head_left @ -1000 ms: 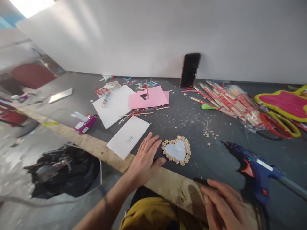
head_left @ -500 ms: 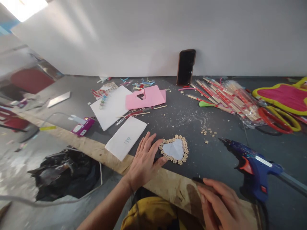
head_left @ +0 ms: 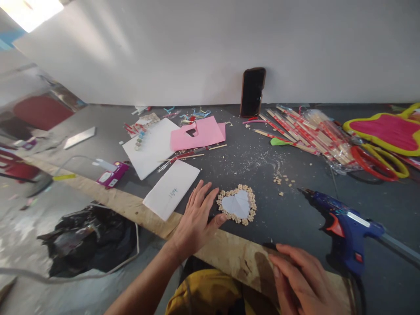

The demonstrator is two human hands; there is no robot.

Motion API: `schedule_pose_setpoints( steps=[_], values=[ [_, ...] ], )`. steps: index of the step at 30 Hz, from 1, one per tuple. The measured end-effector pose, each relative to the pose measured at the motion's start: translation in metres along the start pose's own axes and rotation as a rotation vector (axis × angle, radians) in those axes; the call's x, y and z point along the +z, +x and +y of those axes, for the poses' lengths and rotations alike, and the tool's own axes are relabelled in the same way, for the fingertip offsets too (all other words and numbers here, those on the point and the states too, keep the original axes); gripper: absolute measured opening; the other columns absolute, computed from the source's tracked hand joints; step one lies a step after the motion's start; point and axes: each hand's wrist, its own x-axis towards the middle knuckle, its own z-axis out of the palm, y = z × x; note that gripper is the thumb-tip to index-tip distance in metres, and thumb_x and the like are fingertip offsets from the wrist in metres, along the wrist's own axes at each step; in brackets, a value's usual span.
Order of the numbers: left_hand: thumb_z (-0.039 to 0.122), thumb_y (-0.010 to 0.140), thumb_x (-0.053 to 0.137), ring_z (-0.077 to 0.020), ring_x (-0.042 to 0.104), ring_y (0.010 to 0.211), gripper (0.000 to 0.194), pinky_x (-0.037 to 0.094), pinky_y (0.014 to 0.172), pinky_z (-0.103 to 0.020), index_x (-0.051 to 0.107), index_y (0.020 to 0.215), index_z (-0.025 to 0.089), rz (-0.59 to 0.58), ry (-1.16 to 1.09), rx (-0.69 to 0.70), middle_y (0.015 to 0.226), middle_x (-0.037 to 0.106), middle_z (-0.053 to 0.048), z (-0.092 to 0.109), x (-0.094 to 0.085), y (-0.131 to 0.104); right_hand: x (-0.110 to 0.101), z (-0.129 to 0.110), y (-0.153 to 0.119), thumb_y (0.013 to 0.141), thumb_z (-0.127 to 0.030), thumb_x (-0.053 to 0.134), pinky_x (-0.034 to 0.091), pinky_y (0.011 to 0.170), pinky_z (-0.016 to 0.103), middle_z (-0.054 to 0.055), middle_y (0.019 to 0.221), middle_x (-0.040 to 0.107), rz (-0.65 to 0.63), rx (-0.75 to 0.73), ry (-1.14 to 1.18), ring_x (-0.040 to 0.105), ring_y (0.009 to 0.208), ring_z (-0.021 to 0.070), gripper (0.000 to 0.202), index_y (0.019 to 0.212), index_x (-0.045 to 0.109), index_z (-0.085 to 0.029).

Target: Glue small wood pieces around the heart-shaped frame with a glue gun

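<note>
A paper heart (head_left: 236, 204), edged with small flower-shaped wooden pieces, lies flat on the dark table (head_left: 223, 170). My left hand (head_left: 199, 218) rests just left of it, fingers spread and holding nothing, the thumb close to its lower left edge. At the lower right, my right hand (head_left: 302, 280) is over the table's front edge. Its fingers are partly curled, and whatever is beneath them is hidden. A blue glue gun (head_left: 349, 225) lies right of the heart, and a few loose wooden pieces (head_left: 281, 180) are scattered behind the heart.
A folded white paper (head_left: 172, 189), a pink card (head_left: 200, 133) and a purple socket block (head_left: 112, 174) are at the left. A phone (head_left: 252, 92) leans on the back wall. Wrapped sticks (head_left: 303, 129) and scissors (head_left: 374, 162) lie at the right. A black bag (head_left: 92, 240) is below the table.
The view has shifted very slightly. My left thumb and fingers sit slightly farther from the heart's edge; otherwise both hands look the same.
</note>
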Motion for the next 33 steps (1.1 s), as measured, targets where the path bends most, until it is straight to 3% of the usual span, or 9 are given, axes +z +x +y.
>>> schedule_pose_setpoints(
  steps=[26,33],
  values=[
    [0.047,0.096,0.042,-0.0329,0.013,0.146,0.051,0.026,0.114,-0.058,0.038,0.139,0.019,-0.009,0.022,0.007,0.150,0.031,-0.016,0.007,0.002,0.005,-0.001,-0.003,0.006,0.087,-0.019,0.050,0.053,0.073,0.032,0.011,0.102,0.061,0.019,0.000,0.015,0.060,0.093,0.0204,0.018,0.100,0.062,-0.018],
    [0.033,0.093,0.050,-0.0325,0.024,0.143,0.034,0.034,0.112,-0.054,0.053,0.122,0.016,0.161,-0.013,-0.014,0.139,0.046,-0.015,0.004,-0.001,0.025,0.000,-0.003,0.004,0.088,-0.019,0.049,0.051,0.075,0.031,0.011,0.103,0.059,0.020,-0.015,0.020,0.057,0.095,0.0197,0.018,0.101,0.061,-0.017]
  ],
)
